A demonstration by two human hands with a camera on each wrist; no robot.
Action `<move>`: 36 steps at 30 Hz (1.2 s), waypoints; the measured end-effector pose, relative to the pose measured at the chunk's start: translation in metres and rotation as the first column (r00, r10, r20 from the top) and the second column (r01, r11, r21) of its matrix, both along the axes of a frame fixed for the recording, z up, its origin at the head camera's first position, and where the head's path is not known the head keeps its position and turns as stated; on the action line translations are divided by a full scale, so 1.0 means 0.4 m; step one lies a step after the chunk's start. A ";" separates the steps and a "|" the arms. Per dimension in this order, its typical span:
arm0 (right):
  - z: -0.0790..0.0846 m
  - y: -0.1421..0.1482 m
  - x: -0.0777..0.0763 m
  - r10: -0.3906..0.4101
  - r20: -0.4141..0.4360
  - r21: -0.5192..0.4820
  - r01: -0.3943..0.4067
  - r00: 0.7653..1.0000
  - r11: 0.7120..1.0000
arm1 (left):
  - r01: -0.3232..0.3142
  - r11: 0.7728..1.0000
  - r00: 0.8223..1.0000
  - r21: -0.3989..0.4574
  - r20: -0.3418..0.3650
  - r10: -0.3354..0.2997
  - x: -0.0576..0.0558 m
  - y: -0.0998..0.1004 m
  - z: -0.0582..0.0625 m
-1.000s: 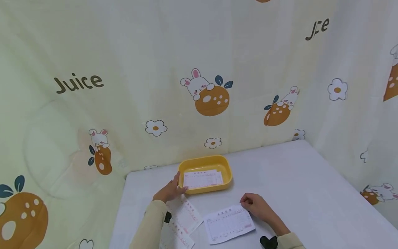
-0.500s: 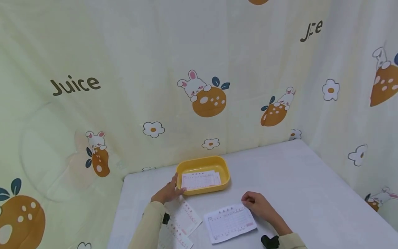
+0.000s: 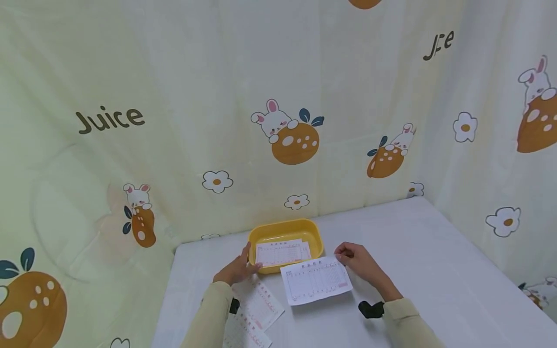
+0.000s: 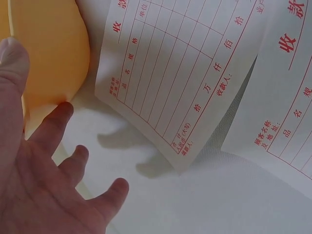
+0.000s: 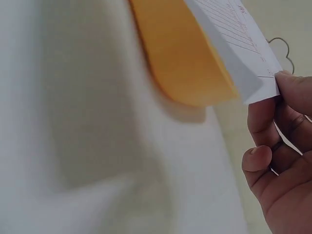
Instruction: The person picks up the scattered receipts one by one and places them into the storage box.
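A yellow plastic tray (image 3: 316, 231) stands near the table's back edge with several printed receipt slips (image 3: 278, 251) inside. My left hand (image 3: 236, 270) holds its front left corner; in the left wrist view the thumb (image 4: 10, 63) lies at the rim and one fingertip touches the outer wall. The right hand (image 3: 359, 263) pinches the upper right corner of another receipt (image 3: 316, 282), which hangs raised and tilted, overlapping the tray's front edge in the head view. In the right wrist view that receipt (image 5: 239, 41) is between thumb and index finger, with its edge bent.
More receipts (image 3: 263, 305) lie overlapping on the white table (image 3: 391, 241) in front of the left hand, red print facing up. A curtain (image 3: 183, 135) with rabbit and orange prints hangs behind the table and along its right side.
My right hand has lifted the receipt off the table and carried it forward and slightly left, up to the tray's front edge. The left hand stays on the tray.
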State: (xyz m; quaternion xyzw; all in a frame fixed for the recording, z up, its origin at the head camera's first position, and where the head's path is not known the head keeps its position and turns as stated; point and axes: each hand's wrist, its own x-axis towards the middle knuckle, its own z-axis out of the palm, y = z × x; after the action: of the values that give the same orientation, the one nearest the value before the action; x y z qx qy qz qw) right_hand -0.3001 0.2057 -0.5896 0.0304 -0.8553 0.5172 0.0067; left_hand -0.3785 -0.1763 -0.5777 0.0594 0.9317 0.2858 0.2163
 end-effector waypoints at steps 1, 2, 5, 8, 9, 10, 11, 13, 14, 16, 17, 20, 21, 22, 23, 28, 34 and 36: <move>0.011 -0.001 -0.011 0.007 -0.011 0.000 -0.007 1.000 1.000 | 0.002 1.000 1.000 0.000 -0.001 -0.002 -0.001 0.000 0.000; 0.023 -0.003 -0.022 0.014 -0.022 0.002 -0.014 1.000 1.000 | 0.004 1.000 1.000 0.001 -0.002 -0.004 -0.002 0.000 0.001; 0.056 -0.012 -0.057 0.032 -0.043 0.007 -0.031 0.999 0.999 | 0.012 1.000 1.000 0.001 -0.007 -0.012 -0.001 -0.001 0.003; 0.091 -0.025 -0.092 0.043 -0.055 0.011 -0.043 0.998 0.999 | 0.019 1.000 1.000 -0.004 -0.010 -0.019 -0.001 -0.003 0.003; 0.103 -0.029 -0.102 0.048 -0.060 0.008 -0.047 0.997 0.999 | 0.020 1.000 1.000 -0.005 -0.009 -0.020 -0.001 -0.004 0.003; 0.114 -0.033 -0.113 0.052 -0.064 0.007 -0.052 0.997 0.999 | 0.021 1.000 1.000 -0.003 -0.007 -0.021 -0.002 -0.004 0.002; 0.124 -0.037 -0.122 0.054 -0.069 0.005 -0.053 0.996 0.999 | 0.023 1.000 1.000 -0.004 -0.008 -0.023 -0.001 -0.004 0.002; 0.146 -0.044 -0.140 0.054 -0.077 -0.012 -0.055 0.996 0.998 | 0.023 1.000 1.000 -0.005 -0.005 -0.023 -0.001 -0.004 0.002; 0.156 -0.047 -0.148 0.062 -0.083 -0.019 -0.063 0.995 0.998 | 0.023 1.000 1.000 -0.009 -0.004 -0.023 0.000 -0.005 0.002; 0.174 -0.053 -0.164 0.071 -0.095 -0.034 -0.074 0.993 0.997 | 0.020 1.000 1.000 -0.015 -0.002 -0.020 0.001 -0.004 0.002; 0.182 -0.057 -0.170 0.074 -0.100 -0.041 -0.078 0.992 0.996 | 0.017 1.000 1.000 -0.021 -0.003 -0.017 0.002 -0.004 0.002; 0.198 -0.065 -0.188 0.083 -0.110 -0.045 -0.088 0.991 0.995 | 0.024 0.999 1.000 -0.028 -0.011 -0.024 0.002 -0.002 0.003; 0.200 -0.067 -0.193 0.081 -0.109 -0.046 -0.087 0.991 0.995 | 0.025 0.999 1.000 -0.028 -0.011 -0.025 0.002 -0.002 0.004; 0.201 -0.070 -0.198 0.081 -0.106 -0.046 -0.086 0.991 0.995 | 0.031 0.999 0.999 -0.027 -0.015 -0.031 0.001 -0.002 0.003; 0.201 -0.073 -0.203 0.079 -0.102 -0.047 -0.084 0.992 0.995 | 0.036 0.999 0.999 -0.024 -0.018 -0.037 -0.001 -0.003 0.003; 0.188 -0.087 -0.217 0.063 -0.081 -0.056 -0.068 0.995 0.996 | 0.044 0.999 0.999 -0.003 -0.023 -0.044 -0.004 -0.008 0.006; 0.151 -0.108 -0.235 0.019 -0.053 -0.044 -0.022 0.998 0.999 | 0.063 0.998 0.997 0.017 -0.045 -0.062 -0.007 -0.017 -0.007; 0.136 -0.115 -0.243 0.011 -0.048 -0.035 -0.013 0.999 0.999 | 0.036 0.999 0.999 0.007 -0.023 -0.035 0.006 -0.005 0.016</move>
State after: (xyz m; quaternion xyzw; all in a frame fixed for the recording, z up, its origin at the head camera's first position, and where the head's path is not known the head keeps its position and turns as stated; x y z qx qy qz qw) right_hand -0.3974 0.1599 -0.5352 0.0477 -0.8454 0.5315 0.0244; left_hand -0.3762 -0.1784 -0.5712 0.0800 0.9318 0.2846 0.2105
